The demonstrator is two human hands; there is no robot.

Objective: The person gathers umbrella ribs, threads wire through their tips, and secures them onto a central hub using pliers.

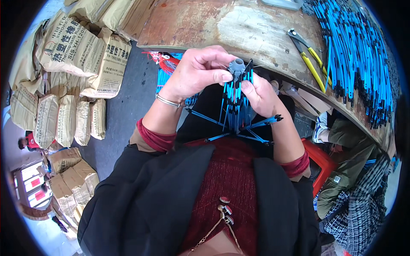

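Over my lap, close to the bench edge, a small grey plastic hub (237, 65) with a round hole and notched rim is pinched by the thumb and fingers of my left hand (197, 71). My right hand (259, 94) is closed round the upper part of a bundle of thin blue rods (234, 100) with black end pieces, just below and beside the hub. Several of these rods splay outward at the lower end of the bundle, toward my body. Exactly how the rods meet the hub is hidden by my fingers.
On the wooden bench (192, 25) lie yellow-handled pliers (308, 59) and a big pile of blue rods (356, 55). Red strands (164, 62) hang beside my left forearm. Stacked paper sacks (68, 55) stand at left. Another person's leg (348, 145) and a red stool (320, 164) are at right.
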